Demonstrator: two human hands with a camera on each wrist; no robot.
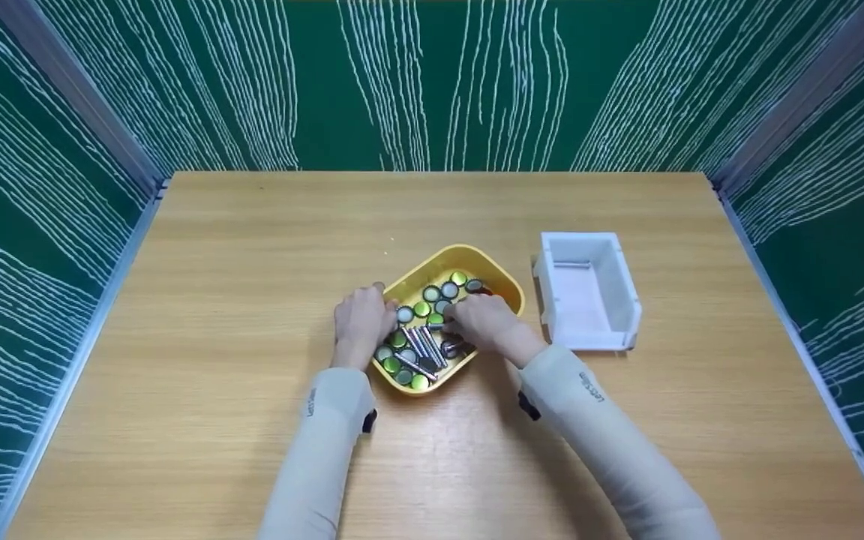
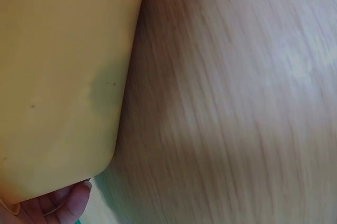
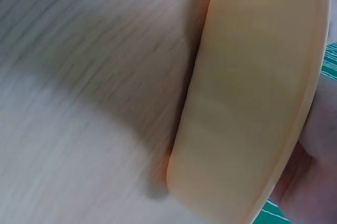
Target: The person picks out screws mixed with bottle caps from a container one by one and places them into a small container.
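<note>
A yellow plastic box (image 1: pixel 488 262) sits at an angle on the table, holding several bottle caps (image 1: pixel 421 308), green or silvery, and several slim metal rods (image 1: pixel 424 346). My left hand (image 1: pixel 363 319) grips its left rim, thumb inside and fingers down the outer wall; in the left wrist view those fingers (image 2: pixel 73 205) show past the box's corner. Reaching over the right side, my right hand (image 1: pixel 481 321) has its curled fingertips down among the contents, at a metal rod (image 1: pixel 435 326) that juts out leftward from them. In the right wrist view the box wall (image 3: pixel 242 92) hides those fingertips.
To the right of the yellow box stands a white bin (image 1: pixel 623 289) with a low front, a single metal rod (image 1: pixel 571 264) lying near its back wall. Green panels (image 1: pixel 439 90) with white wavy lines rise along the back and both sides of the wooden table (image 1: pixel 267 225).
</note>
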